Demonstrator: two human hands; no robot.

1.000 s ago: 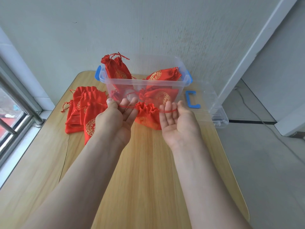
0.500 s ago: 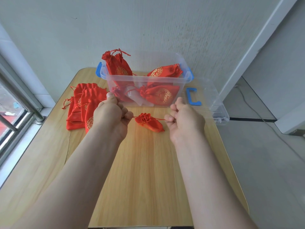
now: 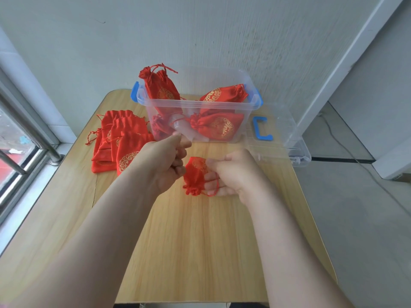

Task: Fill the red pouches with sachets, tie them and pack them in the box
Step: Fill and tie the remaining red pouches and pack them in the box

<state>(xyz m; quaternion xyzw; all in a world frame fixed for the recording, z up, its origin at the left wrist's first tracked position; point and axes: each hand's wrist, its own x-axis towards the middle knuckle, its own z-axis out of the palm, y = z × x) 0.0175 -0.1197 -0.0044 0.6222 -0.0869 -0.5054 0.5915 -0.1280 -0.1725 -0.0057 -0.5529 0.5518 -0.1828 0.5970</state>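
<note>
A small red pouch (image 3: 194, 174) with gold print hangs between my hands above the table, its gathered neck pointing toward me. My right hand (image 3: 231, 172) grips the pouch body, with a red drawstring loop around its fingers. My left hand (image 3: 165, 160) is closed beside the pouch, pinching the other drawstring end. Behind them stands a clear plastic box (image 3: 246, 107) with blue handles, holding several tied red pouches. A pile of flat red pouches (image 3: 120, 138) lies on the table to the left of the box.
The box's clear lid (image 3: 289, 143) with a blue clip (image 3: 261, 131) lies to the right of the box, hanging over the wooden table's (image 3: 189, 241) right edge. A window with metal rails is at the left. A white wall stands close behind the box.
The pouch was stretched sideways between my fists by its strings. Now my hands have come closer, the pouch has turned neck-down toward me, and my right hand holds its body.
</note>
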